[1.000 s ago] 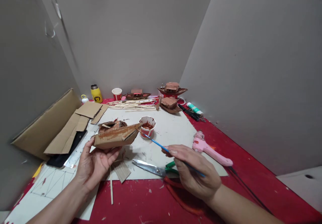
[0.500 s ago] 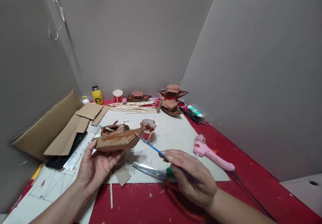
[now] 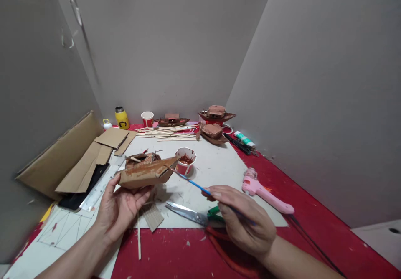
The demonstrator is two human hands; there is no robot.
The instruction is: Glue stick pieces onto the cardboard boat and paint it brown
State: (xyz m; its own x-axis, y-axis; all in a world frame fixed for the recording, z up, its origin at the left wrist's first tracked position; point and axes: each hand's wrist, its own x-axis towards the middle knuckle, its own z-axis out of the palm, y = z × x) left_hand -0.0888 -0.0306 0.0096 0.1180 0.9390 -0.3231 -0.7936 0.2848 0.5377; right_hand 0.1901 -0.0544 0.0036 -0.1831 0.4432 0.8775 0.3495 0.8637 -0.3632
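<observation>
A cardboard model boat (image 3: pixel 144 176), partly covered in brown paint along its upper side, rests in the fingers of my left hand (image 3: pixel 123 206). The boat is tilted, its pointed end toward the right. Between the fingers of my right hand (image 3: pixel 242 220) is a blue paintbrush (image 3: pixel 197 186), whose tip touches the boat's side near the pointed end. Just behind that end stands a paper cup (image 3: pixel 185 168) with brown paint inside. Scissors (image 3: pixel 194 217) with green and red handles lie under and beside my right hand.
Cardboard pieces (image 3: pixel 79 168), a ruler (image 3: pixel 98 191) and a dark flat object (image 3: pixel 70 201) lie left. Wooden sticks (image 3: pixel 169 133), a yellow bottle (image 3: pixel 121 119) and brown model boats (image 3: pixel 214 133) stand at the back. A pink glue gun (image 3: pixel 266 195) with its cord lies right.
My right hand has shifted slightly right and down, and the brush tip has slid a little left along the boat's side. The left hand and boat have barely moved.
</observation>
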